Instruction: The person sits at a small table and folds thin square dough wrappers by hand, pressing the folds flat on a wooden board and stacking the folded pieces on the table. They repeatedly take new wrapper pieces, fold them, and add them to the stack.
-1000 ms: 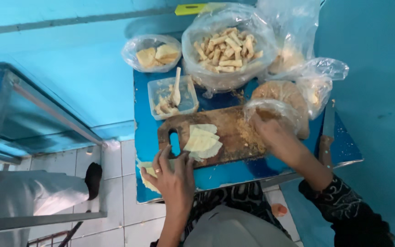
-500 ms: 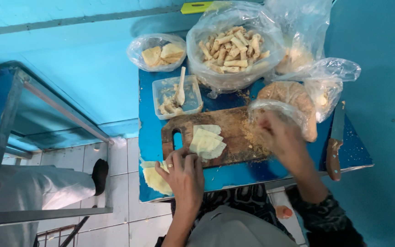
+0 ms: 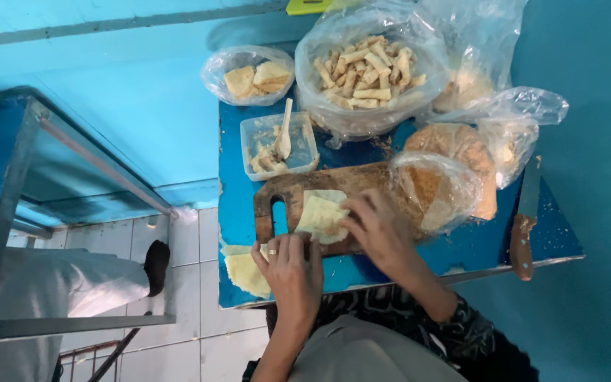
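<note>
A small blue-topped table (image 3: 475, 247) is filling the middle of the view, set against a blue wall, w/ white floor tiles (image 3: 185, 283) showing to its left. At the back a big clear plastic bag of pale rolled pastry sticks (image 3: 365, 67) is sitting open; just right of it a clear bag holding a brown crumbly mound (image 3: 454, 170) is slumping onto the board's right end. A long dark wooden cutting board with a handle slot (image 3: 298, 191) is lying across the table's centre. Behind its left end a clear square plastic tub w/ filling and a pale spoon (image 3: 277, 145) is standing, and further back-left a small clear bag of folded yellowish pieces (image 3: 252, 74).

The right hand (image 3: 380, 230) is lying on the board, fingers curled loosely down on the thin pale pastry sheets (image 3: 319, 212) — pressing on their right edge, not closed into a fist. The left hand (image 3: 291, 265) is resting at the board's front edge, fingers bent over it and touching the wood just below the sheets; whether it's pinching anything I cannot tell.

A stack of pale round wrappers (image 3: 245, 269) is lying at the table's front-left corner, just beside the left hand. A brown wooden-handled knife (image 3: 525, 219) is lying near the right edge — well apart from both hands.
</note>
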